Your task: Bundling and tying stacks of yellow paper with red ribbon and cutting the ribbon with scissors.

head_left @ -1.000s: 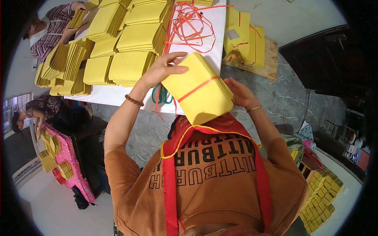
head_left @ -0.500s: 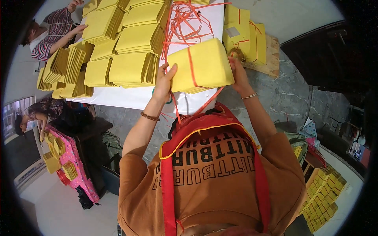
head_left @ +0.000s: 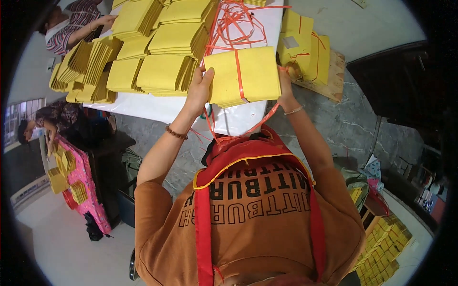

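Yellow paper bundle sits between the two hands, upper centre of frame, over the near right corner of the white tabletop. Broad face toward camera, lower edge close to level. One red strip crosses the face top to bottom, just left of its middle.

Left hand: clamped on the bundle's left edge, thumb on the face. Right hand: against the right edge, fingers partly behind it; can't tell how tightly closed. Hands apart by the bundle's width. Loose red tail hangs below the bundle, running down toward the red apron.

Around it: yellow paper stacks fill the tabletop left of the left hand. Red strip tangle lies just above the bundle in frame. Strapped yellow packs on a wooden board, upper right, past the right hand. More yellow packs piled lower right. Co-worker upper left, one hand at the stacks; another person bends over a pink-covered table, far left.
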{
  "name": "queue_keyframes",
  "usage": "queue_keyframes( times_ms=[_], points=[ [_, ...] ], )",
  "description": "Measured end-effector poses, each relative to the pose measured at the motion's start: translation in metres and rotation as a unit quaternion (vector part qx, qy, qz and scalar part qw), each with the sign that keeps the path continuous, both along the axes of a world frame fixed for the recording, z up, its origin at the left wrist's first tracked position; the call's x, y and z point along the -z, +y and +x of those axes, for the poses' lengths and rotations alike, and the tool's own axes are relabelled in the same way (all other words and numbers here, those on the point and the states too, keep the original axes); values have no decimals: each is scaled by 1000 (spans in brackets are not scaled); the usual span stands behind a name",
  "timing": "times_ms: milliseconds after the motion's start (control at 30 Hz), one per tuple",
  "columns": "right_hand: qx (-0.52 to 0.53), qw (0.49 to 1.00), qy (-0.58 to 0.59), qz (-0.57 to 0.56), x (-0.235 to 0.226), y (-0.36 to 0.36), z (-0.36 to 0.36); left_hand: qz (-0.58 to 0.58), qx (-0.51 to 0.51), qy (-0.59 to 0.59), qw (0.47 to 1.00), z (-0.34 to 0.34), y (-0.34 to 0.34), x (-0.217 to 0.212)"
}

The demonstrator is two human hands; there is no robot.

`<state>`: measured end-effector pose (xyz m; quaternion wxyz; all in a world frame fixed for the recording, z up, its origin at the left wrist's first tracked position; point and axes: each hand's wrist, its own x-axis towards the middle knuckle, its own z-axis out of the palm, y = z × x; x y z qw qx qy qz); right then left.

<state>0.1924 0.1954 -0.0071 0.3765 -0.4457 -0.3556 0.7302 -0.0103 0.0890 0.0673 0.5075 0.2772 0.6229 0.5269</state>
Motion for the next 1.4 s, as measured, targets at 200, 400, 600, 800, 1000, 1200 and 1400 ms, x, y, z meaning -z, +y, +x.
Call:
queue_keyframes(
  times_ms=[200, 400, 600, 800, 1000, 1200, 1400],
  points=[
    [35, 998, 47, -3, 27, -3, 8, 16, -12, 201, 979, -4, -5, 31],
    [-14, 925, -246, 290, -13, 15, 87, -1, -4, 166, 986, -6, -4, 28],
    [-29, 950, -223, 218, -92, 26, 95, -19, 25, 180, 983, -6, -1, 20],
    [-252, 944, -131, 167, -149, 18, 85, -14, 9, 207, 978, -7, -2, 25],
    [-328, 841, -197, 384, -151, 9, 46, -34, 5, 236, 971, -3, 1, 21],
    [-359, 821, -179, 406, -112, -1, -37, -73, 46, 253, 964, -1, 6, 9],
    [-341, 810, -300, 371, -97, 3, -49, 54, 179, 328, 926, -43, 14, -60]
  ],
)
